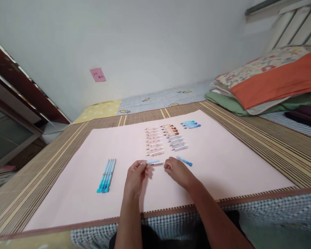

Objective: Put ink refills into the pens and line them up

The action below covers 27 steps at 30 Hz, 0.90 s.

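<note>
My left hand (138, 173) pinches a light blue pen barrel (153, 161) held level just above the pink sheet. Facing it, my right hand (176, 168) is closed on a thin whitish rod (161, 163) that looks like a pen refill, its tip near the barrel. Whether rod and barrel touch is too small to tell. Just beyond my right hand lies a blue pen part with a darker blue end (184, 161). Farther off, pale patterned pen parts (154, 140) are laid in a column, with brown-ended parts (171, 130) and grey clear ones (178, 142) to their right.
Several blue pens (106, 175) lie side by side at left on the pink sheet (75, 197). Short blue parts (190, 124) sit at the far right of the rows. A striped mat (41, 166) lies beneath. Folded bedding (272, 81) is piled at right, against the wall (155, 45).
</note>
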### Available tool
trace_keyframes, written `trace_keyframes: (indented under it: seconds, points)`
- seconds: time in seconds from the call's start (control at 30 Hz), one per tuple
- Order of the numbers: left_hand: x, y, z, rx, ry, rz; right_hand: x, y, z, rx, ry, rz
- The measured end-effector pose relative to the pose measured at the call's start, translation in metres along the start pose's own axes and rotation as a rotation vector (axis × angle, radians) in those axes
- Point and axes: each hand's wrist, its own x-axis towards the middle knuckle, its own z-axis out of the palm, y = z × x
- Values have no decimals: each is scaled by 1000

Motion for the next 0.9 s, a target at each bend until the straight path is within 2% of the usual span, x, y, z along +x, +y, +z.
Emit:
trace_keyframes:
  seconds: [0.13,0.27,0.37,0.47,0.57,0.7,0.83,0.9]
  points:
    - [-4,1,4,-219,-51,-54,1,-11,5,-199,-4,11]
    - [-4,1,5,-283,-27,-65,0,-16,6,-205,17,25]
    - [-4,2,4,-293,-12,-66,-1,-14,2,-50,83,24]
    - [-4,4,3,-305,10,-85,1,-6,-1,245,170,93]
    - [-2,5,1,-337,106,-131,3,3,0,493,234,196]
    - [3,4,1,-460,229,-194,5,6,3,602,219,232]
    - [4,1,6,-520,155,-227,6,-2,7,714,196,190]
    - [1,-1,10,-513,72,-262,6,-7,6,758,187,164]
